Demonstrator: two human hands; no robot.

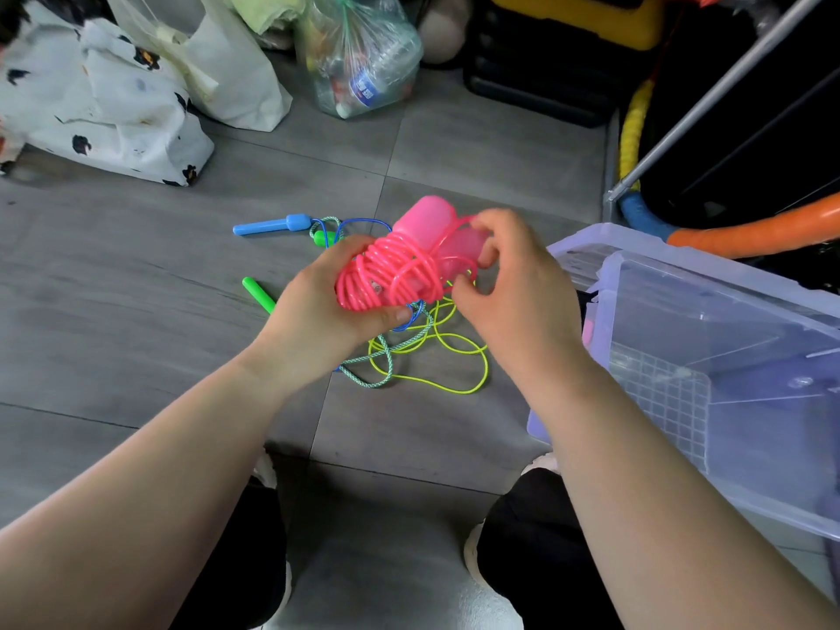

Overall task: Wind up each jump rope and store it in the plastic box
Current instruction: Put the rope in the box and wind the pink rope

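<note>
A pink jump rope (400,270) is coiled many times round its two pink handles and held above the floor. My left hand (327,306) grips the bundle from the left, thumb under it. My right hand (509,284) pinches the pink cord at the bundle's right side. Below them on the grey floor lies a tangle of a yellow-green rope (459,356), a blue cord and a braided green-white rope (386,356), with a blue handle (272,226) and a green handle (258,294). The clear plastic box (682,275) stands open to the right.
White bags (104,97) and a clear plastic bag with bottles (363,56) stand at the back. A metal pole (709,106), a black case and foam-wrapped hoops (750,229) lie behind the box. My knees and shoes are at the bottom edge.
</note>
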